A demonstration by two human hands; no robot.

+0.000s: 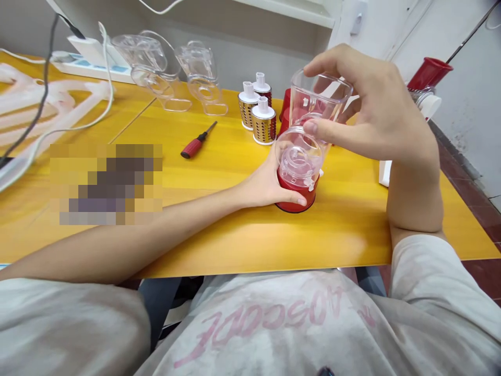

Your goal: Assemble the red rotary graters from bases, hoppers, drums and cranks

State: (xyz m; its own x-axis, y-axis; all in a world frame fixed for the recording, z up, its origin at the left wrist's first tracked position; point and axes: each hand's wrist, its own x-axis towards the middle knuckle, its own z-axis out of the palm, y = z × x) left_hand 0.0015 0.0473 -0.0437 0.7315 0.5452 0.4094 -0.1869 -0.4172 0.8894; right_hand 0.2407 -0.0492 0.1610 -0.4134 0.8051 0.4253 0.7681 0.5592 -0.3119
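Note:
A clear plastic housing with a tall chute sits on a round red base on the yellow table. My right hand grips the top of the clear chute, thumb on its front wall. My left hand wraps the red base from the left, thumb lying along its front. The clear housing looks tilted a little toward me.
Three metal grater drums with white caps stand just behind. A red-handled screwdriver lies to the left. Two more clear housings and a power strip sit at the back. Red parts stand at the right edge.

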